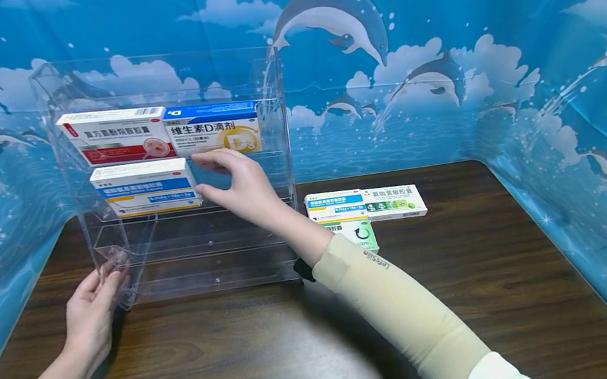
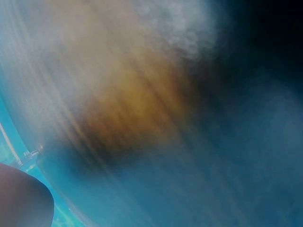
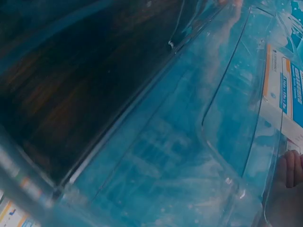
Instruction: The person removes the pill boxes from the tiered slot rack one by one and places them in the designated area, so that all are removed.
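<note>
Clear plastic makes up the rack (image 1: pixel 200 283), which stands on the counter (image 1: pixel 527 287) with both hands at it. Left hand (image 1: pixel 90 310): fingers bent round the rack's side edge, gripping it low down. The left wrist view is too blurred to add to this.

Right hand (image 1: pixel 245 188): fingers and thumb parted and lightly bent, with no grip evident. Their tips are at the near end of the striped box (image 1: pixel 146 189), touching or just beside it; the views do not settle which.

The striped box sits in the rack, directly left of the right fingers, printed face outward. Above and left of those fingers is the red box (image 1: pixel 118 138); just above them is the D box (image 1: pixel 214 131). Three items lie on the counter to the right of the right fingers: a second striped box (image 1: pixel 336 206), a white box (image 1: pixel 395 202) beside it, and a partly covered green box (image 1: pixel 353 234).

Assessment: the step in hand appears to be seating the striped box on its tier while the left fingers steady the rack. The next move calls for drawing the right fingers clear without tipping that box, then reaching rightward to the counter stock.
</note>
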`<state>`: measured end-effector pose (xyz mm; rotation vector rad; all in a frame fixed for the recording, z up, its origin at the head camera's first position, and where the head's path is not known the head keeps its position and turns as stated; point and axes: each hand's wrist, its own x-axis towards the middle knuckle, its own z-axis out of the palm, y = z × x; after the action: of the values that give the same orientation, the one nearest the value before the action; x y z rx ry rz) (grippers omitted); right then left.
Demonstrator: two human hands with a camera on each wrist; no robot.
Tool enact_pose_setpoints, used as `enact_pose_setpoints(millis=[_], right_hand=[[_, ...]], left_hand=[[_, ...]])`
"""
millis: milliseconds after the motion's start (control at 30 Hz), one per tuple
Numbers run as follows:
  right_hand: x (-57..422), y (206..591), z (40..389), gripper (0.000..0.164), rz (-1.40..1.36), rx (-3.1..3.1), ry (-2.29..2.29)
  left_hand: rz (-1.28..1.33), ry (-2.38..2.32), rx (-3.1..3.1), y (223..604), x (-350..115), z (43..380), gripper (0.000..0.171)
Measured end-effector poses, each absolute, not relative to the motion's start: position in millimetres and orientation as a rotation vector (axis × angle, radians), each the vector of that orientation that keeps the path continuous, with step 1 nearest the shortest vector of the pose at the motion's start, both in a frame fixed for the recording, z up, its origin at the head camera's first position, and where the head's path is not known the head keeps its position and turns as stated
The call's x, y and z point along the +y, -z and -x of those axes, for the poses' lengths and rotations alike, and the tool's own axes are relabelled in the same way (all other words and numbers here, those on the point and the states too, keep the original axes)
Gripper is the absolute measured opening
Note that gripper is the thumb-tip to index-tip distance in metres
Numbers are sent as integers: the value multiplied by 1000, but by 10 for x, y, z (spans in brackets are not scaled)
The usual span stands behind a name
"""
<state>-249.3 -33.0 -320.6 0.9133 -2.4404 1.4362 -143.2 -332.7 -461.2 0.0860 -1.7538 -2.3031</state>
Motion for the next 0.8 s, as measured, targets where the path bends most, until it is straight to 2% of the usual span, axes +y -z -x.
enact_pose_setpoints(millis=[533,800], right_hand=[[-520,3224,2476,50,-879,-2398,-1501],[-556,3234,2495,42,-901,-2403,-1431]], left_hand=[[-97,2275,-1779,4615,-3315,1433,29],[-68,2299,-1756,4625,-3322,1431,34]])
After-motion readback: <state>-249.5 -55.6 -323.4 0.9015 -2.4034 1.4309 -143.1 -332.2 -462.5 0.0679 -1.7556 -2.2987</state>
